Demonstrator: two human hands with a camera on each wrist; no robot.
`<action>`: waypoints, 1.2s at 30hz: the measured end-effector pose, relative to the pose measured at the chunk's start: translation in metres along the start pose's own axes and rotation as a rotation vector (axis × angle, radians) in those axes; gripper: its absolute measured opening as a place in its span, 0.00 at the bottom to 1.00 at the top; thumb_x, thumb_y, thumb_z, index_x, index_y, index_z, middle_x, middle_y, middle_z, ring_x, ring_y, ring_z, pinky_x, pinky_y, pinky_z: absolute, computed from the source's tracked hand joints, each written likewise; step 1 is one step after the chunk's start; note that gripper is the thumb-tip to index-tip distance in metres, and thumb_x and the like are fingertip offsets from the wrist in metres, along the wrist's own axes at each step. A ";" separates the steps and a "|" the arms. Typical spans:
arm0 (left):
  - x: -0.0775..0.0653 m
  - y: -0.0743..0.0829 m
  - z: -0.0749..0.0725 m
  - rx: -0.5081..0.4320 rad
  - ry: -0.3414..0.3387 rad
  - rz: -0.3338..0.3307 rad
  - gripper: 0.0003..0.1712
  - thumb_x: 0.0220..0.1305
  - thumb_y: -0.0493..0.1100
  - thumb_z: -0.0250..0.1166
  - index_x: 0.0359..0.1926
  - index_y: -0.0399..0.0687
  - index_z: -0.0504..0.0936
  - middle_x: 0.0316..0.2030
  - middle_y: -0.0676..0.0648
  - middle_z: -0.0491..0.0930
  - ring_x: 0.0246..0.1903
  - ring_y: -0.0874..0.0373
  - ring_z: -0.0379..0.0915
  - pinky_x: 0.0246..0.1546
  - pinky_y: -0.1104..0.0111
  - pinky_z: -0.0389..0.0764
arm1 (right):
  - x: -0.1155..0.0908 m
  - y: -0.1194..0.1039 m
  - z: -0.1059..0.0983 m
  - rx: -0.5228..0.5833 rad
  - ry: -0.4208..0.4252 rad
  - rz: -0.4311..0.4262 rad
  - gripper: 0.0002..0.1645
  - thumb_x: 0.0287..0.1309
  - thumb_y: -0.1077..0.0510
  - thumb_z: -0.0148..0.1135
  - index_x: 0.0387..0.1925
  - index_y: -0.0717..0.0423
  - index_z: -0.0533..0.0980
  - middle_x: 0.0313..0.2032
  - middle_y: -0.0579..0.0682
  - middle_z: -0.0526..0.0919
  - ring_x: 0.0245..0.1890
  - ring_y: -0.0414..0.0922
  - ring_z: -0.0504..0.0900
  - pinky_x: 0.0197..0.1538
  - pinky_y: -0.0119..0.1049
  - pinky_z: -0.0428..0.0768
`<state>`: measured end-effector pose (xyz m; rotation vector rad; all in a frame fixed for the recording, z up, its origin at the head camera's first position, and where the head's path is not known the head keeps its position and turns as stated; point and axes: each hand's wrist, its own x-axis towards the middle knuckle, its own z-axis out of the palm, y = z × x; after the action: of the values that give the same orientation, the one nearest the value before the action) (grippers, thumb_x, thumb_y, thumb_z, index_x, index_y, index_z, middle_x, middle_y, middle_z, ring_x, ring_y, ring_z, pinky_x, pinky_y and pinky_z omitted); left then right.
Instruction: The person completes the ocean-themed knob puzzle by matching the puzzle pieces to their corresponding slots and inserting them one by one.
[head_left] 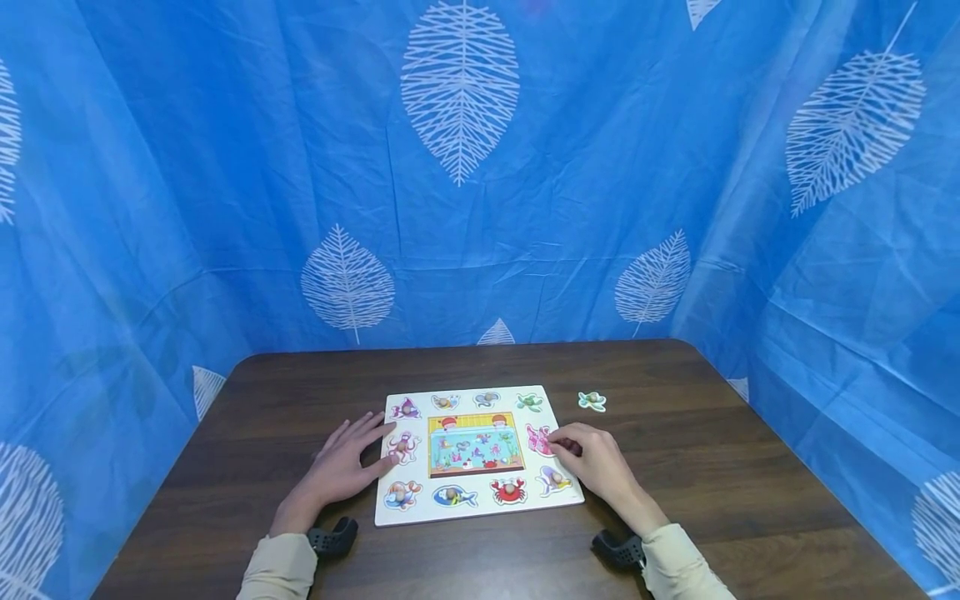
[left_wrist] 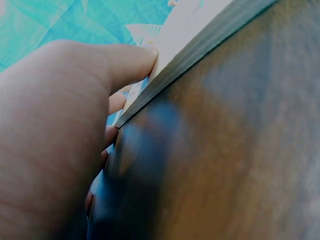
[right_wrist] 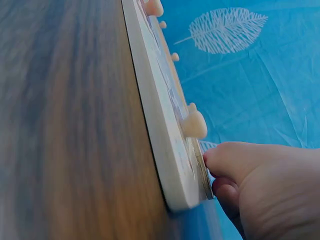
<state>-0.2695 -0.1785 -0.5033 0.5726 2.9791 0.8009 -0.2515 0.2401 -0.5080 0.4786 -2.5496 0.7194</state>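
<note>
A white wooden knob puzzle board [head_left: 480,403] with sea-animal pieces and an aquarium picture lies on the table. My left hand [head_left: 337,471] rests at its left side, fingers spread and fairly straight, with the thumb and a fingertip over the rim. In the left wrist view the thumb [left_wrist: 132,62] presses on the board's edge [left_wrist: 187,70]. At the board's right side my right hand [head_left: 603,471] pinches a pink puzzle piece [head_left: 536,439] over its place. From the right wrist, that piece's edge [right_wrist: 204,177] shows slightly raised above the board; its knob is hidden by the fingers.
A green turtle piece [head_left: 592,402] lies on the dark wooden table [head_left: 675,417], right of the board. A green turtle place [head_left: 529,402] without a knob shows at the board's upper right. Blue leaf-patterned cloth [head_left: 555,167] hangs behind and along both sides.
</note>
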 end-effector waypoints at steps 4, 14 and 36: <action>-0.001 0.000 -0.001 0.000 0.003 0.001 0.39 0.70 0.63 0.63 0.74 0.49 0.71 0.77 0.37 0.62 0.78 0.37 0.50 0.77 0.38 0.46 | 0.004 -0.003 0.002 0.010 -0.018 0.021 0.09 0.54 0.62 0.79 0.38 0.47 0.89 0.36 0.42 0.88 0.28 0.32 0.75 0.33 0.27 0.78; -0.002 -0.002 -0.004 0.010 0.010 -0.001 0.39 0.70 0.63 0.64 0.74 0.49 0.71 0.77 0.37 0.62 0.78 0.37 0.51 0.77 0.37 0.47 | 0.012 -0.006 0.005 0.048 -0.074 0.046 0.10 0.56 0.59 0.79 0.41 0.46 0.89 0.39 0.43 0.90 0.30 0.34 0.78 0.36 0.28 0.81; -0.001 -0.001 0.000 0.014 0.019 0.038 0.39 0.71 0.65 0.61 0.74 0.49 0.72 0.76 0.37 0.64 0.77 0.36 0.53 0.76 0.36 0.49 | 0.029 0.000 -0.005 0.057 -0.249 -0.012 0.10 0.59 0.60 0.75 0.42 0.47 0.90 0.42 0.44 0.91 0.46 0.44 0.88 0.51 0.47 0.87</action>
<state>-0.2686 -0.1795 -0.5034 0.6268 3.0023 0.7927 -0.2743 0.2372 -0.4903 0.6372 -2.7587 0.7729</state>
